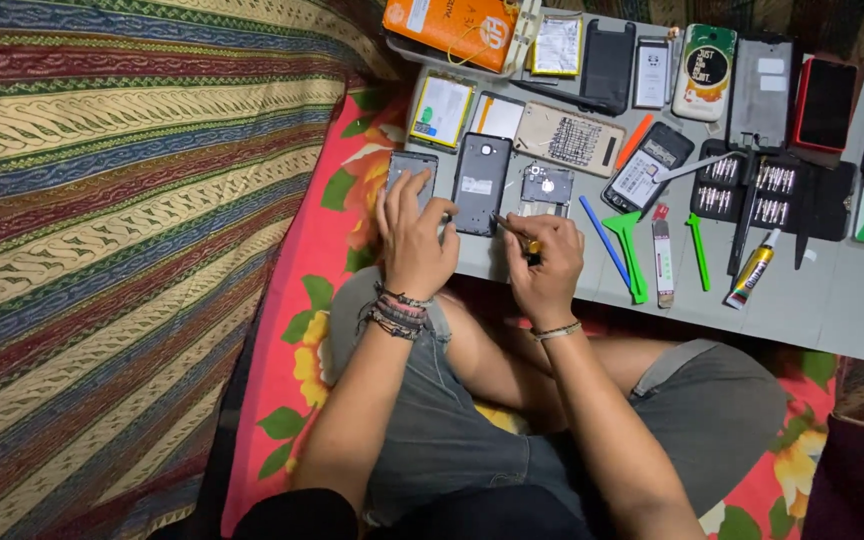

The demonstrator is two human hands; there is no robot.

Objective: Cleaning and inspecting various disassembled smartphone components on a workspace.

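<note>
My left hand [414,237] rests with spread fingers on a small dark phone part [412,165] at the near left corner of the grey work mat [832,300]. My right hand [545,265] grips a small screwdriver [518,238] with a yellow collar, its tip pointing toward an opened dark phone body [482,183]. A grey phone frame [546,190] lies just right of that body, above my right hand.
Blue, green and orange pry tools [630,255], a glue tube [753,268], a bit set in a black case [752,188], phone backs, batteries, an orange pouch [452,28] and phones [825,103] cover the mat. Striped cloth lies left; my crossed legs sit below.
</note>
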